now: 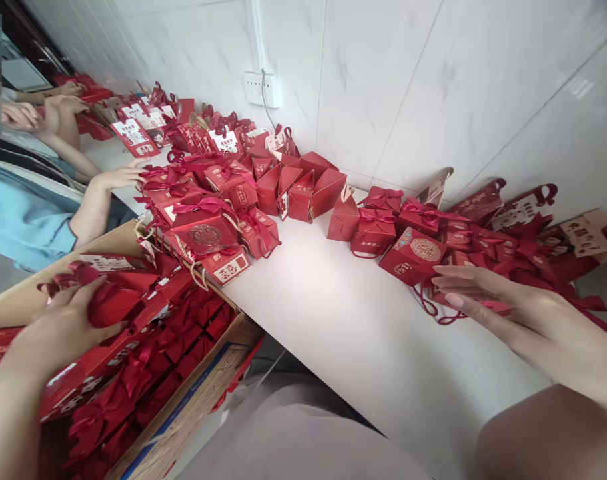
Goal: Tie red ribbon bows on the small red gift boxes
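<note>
My left hand (66, 323) reaches into the cardboard carton at lower left, its thumb and fingers around a red gift box (116, 303). More red gift boxes with ribbon bows (153, 363) are packed in rows below it. On the white table, at right, my right hand (528, 310) is stretched out with fingers extended and thumb apart. Its fingertips are beside a red gift box with a round cream emblem (414, 255) and a cluster of ribboned boxes, some hidden behind the hand.
The carton (183, 400) stands against the edge of the white table (303, 287). Red boxes (206, 233) are piled above it, and open-topped ones (300, 193) stand near the tiled wall (373, 80). A co-worker's hand (120, 177) touches the pile at left. A socket (262, 90) has a cable.
</note>
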The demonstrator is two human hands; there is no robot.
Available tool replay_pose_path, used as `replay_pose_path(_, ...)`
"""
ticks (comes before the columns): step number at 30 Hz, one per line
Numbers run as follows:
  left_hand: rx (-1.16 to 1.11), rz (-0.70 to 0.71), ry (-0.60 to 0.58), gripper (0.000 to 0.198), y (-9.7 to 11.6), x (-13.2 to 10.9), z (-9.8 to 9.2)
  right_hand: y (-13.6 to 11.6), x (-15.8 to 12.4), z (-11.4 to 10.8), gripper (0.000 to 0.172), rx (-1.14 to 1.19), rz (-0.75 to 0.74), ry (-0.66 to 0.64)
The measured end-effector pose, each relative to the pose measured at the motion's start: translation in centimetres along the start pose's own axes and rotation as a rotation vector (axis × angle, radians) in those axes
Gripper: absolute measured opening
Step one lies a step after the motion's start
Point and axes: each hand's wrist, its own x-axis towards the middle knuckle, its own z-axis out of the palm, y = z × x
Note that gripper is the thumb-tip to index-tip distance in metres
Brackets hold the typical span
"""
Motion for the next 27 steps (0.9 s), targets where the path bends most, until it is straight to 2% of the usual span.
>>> replay_pose_path(3, 0.0, 0.134, -0.084, 0.101, 0.0, 1.6, 3.2, 0.5, 0.3, 0.3, 0.049, -0.032, 0.017, -0.014)
replay_pose_path(6, -0.046, 0.2, -0.073, 0.099, 0.9, 2.4, 5.7, 0.8, 0.6, 0.5, 0.052, -0.045, 0.037, -0.004)
replay_pose_path(10, -0.205, 0.213, -0.034, 0.099, 2.4, 3.6, 8.0, 0.9, 1.2, 0.9, 0.055, -0.029, 0.057, -0.022)
replay_pose_path(17, -0.499, 0.298, -0.146, 0.111, 3.1, 8.2, 12.0, 0.5, 2.2, 1.5, 0.057, 0.006, 0.056, -0.089)
replay_pose_path(22, -0.554, 0.277, -0.207, 0.116, 3.2, 10.3, 12.5, 0.6, 2.3, 1.6, 0.054, 0.015, 0.074, -0.093)
replay_pose_path(27, -0.679, 0.205, -0.333, 0.113, 2.2, 10.1, 10.3, 1.0, 2.5, 1.6, 0.055, 0.006, 0.081, -0.074)
